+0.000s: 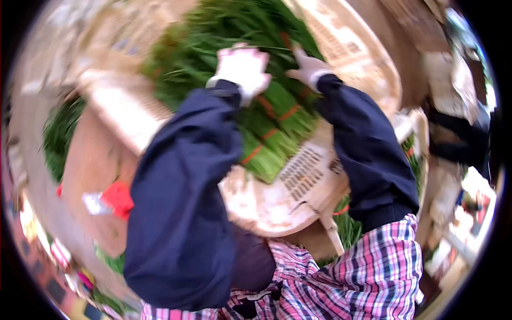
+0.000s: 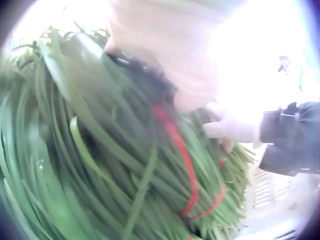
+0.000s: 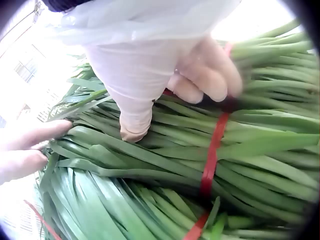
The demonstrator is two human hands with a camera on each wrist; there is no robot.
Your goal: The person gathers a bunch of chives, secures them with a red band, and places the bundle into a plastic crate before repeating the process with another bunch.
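Several bundles of garlic chives (image 1: 272,125), long flat green leaves tied with red bands (image 3: 215,155), lie on a large off-white slotted plastic basket (image 1: 256,210). My left hand (image 1: 242,69), in a white glove, rests on the leafy part of the pile with its fingers pointing away; in the right wrist view its fingertips lie straight against the leaves. Just to the right, my gloved right hand (image 3: 150,70) holds a bundle near its band, thumb pressed into the leaves and fingers curled over them. Part of its fingers is hidden among the stalks.
More chives (image 1: 63,138) lie at the left, and others (image 1: 349,229) show below the basket at the right. A red item (image 1: 118,200) and a clear plastic piece (image 1: 96,204) sit on the brown surface at left. Another person's dark-clothed legs (image 1: 458,136) appear at far right.
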